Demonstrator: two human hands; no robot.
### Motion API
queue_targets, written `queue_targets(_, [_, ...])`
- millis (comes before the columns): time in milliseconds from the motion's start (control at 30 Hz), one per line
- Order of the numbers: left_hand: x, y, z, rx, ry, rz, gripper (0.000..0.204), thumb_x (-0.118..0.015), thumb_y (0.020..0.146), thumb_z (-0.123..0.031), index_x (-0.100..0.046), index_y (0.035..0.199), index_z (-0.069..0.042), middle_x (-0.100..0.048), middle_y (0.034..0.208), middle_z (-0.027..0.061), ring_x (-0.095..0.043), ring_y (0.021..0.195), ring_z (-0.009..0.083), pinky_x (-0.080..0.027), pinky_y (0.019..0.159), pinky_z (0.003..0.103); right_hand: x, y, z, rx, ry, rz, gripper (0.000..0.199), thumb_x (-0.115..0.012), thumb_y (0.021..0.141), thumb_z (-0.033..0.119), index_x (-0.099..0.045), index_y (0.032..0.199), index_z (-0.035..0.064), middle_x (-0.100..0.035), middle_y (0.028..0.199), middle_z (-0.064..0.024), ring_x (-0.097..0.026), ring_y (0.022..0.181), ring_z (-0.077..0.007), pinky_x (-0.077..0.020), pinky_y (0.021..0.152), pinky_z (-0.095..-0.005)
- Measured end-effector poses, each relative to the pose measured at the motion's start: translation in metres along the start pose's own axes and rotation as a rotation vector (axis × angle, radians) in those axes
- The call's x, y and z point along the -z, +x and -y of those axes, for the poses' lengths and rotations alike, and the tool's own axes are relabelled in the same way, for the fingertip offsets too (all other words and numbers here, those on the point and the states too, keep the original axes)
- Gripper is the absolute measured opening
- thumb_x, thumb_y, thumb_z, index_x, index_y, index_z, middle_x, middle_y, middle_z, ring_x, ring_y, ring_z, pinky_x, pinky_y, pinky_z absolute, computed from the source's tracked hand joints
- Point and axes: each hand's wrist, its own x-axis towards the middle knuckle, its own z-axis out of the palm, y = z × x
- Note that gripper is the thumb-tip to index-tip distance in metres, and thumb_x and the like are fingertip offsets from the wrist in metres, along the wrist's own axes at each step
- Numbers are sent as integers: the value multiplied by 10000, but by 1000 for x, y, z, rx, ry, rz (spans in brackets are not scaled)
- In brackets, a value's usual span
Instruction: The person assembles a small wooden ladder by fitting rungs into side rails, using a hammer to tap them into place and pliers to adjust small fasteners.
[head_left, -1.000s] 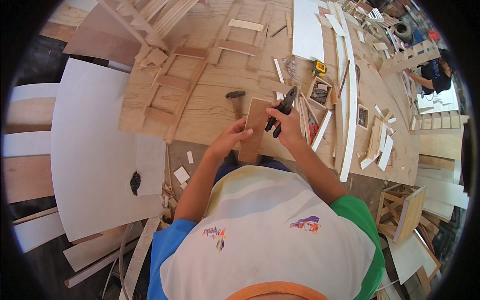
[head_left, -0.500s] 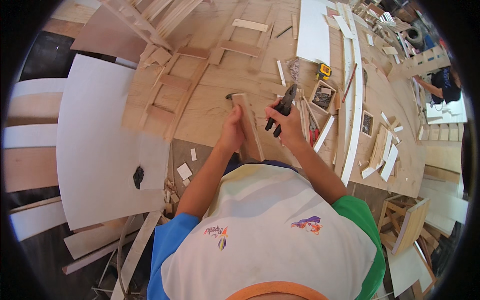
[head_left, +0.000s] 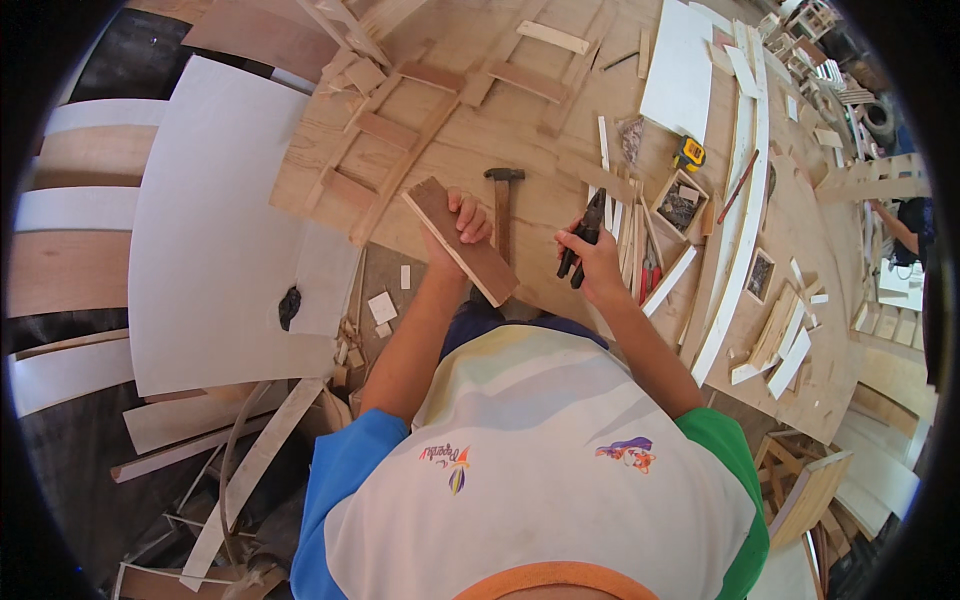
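My left hand (head_left: 468,222) is closed round a short brown wooden board (head_left: 448,230), which is tilted over the near edge of the plywood worktop (head_left: 400,222). In my right hand (head_left: 592,258) is a pair of black pliers (head_left: 590,230), held by the handles with the jaws pointing away from me. Between the two hands a claw hammer (head_left: 503,205) lies on the worktop, its head at the far end. Whether the plier jaws are parted is hard to make out.
Ladder-like wooden frames (head_left: 385,128) lie at the far left. To the right are a yellow tape measure (head_left: 689,153), a wooden box of nails (head_left: 682,200), red-handled pliers (head_left: 650,273) and long white strips (head_left: 745,220). A white panel (head_left: 215,240) stands left. Another person (head_left: 910,230) is at far right.
The board in my left hand has turned and tilted to the left, uncovering the hammer. My right hand still holds the pliers. The whole view has shifted.
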Motion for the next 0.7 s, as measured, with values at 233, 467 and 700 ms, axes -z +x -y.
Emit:
queue_targets(233, [-7,-13,-3,-48,206,-293,286,-435,972,-373,-476,876,-106,-447,677,43,-446,554,155,-395,520,279,7,-10,-9,-40,-10,-14,199,-663,817,18,-504,933,48,-598,775,-65,-603,667,-159,-493,608,-288])
queue_targets(467, [-35,-12,18,-102,710,-815,378,-513,983,-370,-592,1134,-32,-650,950,43,-599,872,151,-473,800,303,4,-17,-14,-121,-36,7,206,-691,808,54,-526,931,43,-591,757,-50,-591,653,-143,-476,584,-275])
queue_targets(700, [-41,-15,23,-82,901,-657,275,-619,915,-161,-586,1147,-18,-652,939,48,-601,865,110,-475,753,274,-19,-22,-6,-84,-138,10,206,-712,794,69,-539,902,41,-572,714,-45,-564,628,-146,-443,577,-277])
